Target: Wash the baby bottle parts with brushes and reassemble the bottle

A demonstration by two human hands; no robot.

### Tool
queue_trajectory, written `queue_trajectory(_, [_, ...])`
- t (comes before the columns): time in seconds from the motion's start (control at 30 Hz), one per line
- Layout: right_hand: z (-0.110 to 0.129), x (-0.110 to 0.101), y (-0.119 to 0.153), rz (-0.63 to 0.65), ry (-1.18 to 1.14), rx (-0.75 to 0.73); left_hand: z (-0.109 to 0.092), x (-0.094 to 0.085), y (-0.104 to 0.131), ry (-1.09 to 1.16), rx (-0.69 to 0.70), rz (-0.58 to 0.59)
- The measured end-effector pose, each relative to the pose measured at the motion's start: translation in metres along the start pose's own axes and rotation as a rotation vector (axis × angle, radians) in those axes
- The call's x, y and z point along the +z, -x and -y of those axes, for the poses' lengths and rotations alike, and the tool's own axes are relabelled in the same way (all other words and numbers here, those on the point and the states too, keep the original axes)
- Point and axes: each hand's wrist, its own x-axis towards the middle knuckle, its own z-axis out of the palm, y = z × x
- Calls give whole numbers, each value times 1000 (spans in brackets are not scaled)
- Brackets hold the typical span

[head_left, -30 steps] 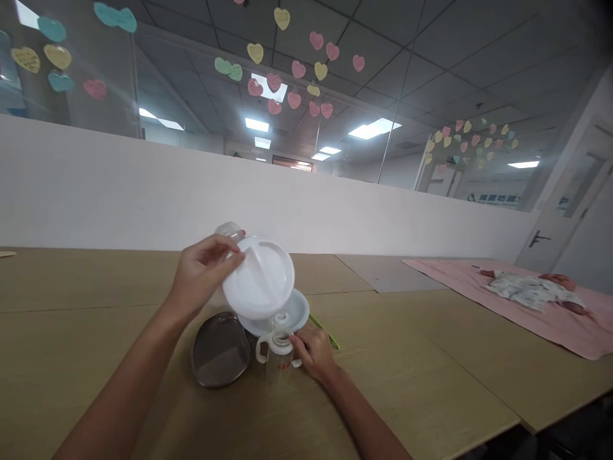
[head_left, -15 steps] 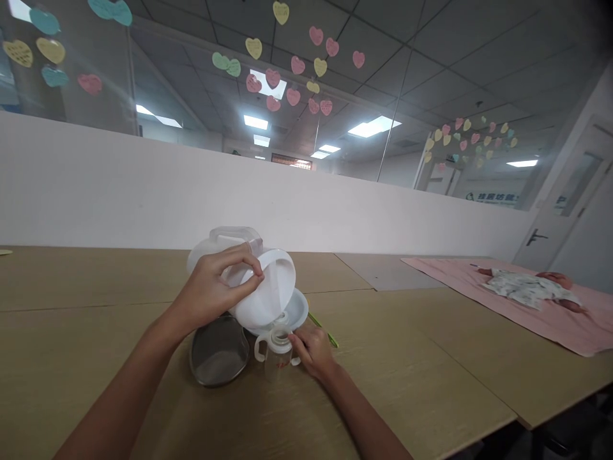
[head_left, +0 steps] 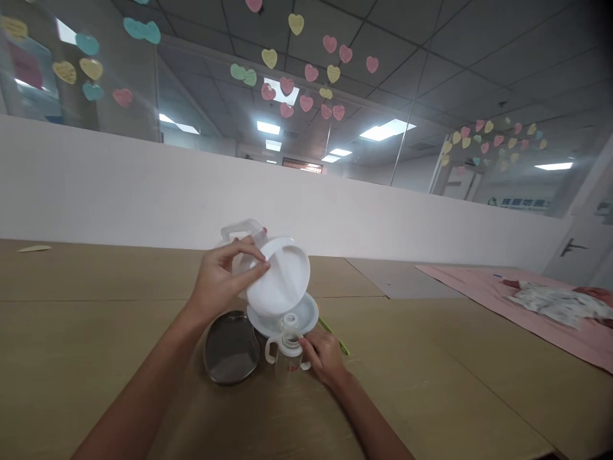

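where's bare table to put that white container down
Bare wood lies left of the metal tray, out along the table, and right of the right hand up to the pink mat. It is crowded in the middle: tray, white dish, baby bottle and the container in the left hand.

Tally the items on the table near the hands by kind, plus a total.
White jug, tilted in the left hand: 1
White base: 1
Clear bottle, held by the right hand: 1
Metal tray: 1
Green stick: 1
Total: 5
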Motion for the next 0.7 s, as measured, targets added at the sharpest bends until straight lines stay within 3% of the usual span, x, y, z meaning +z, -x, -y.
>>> queue_trajectory(0.13, [1, 0, 1, -6, -18, -8, 13, -16, -12, 338, -113, -521])
queue_trajectory(0.23, [2, 0, 2, -3, -17, -6, 27, -34, -20, 353, -233, -888])
queue_trajectory(0.3, [2, 0, 2, 2, -24, 2, 38, -46, -23, 276, -289, -1040])
queue_trajectory(0.4, [1, 1, 3, 2, -30, 7, 55, -64, -25, 202, -293, -1149])
queue_trajectory(0.5, [0, 2, 3, 9, -33, 10, 70, -83, -26, 161, -256, -1187])
queue_trajectory(0.7, [0, 2, 3, 13, -30, 10, 99, -115, -27, 80, -356, -1105])
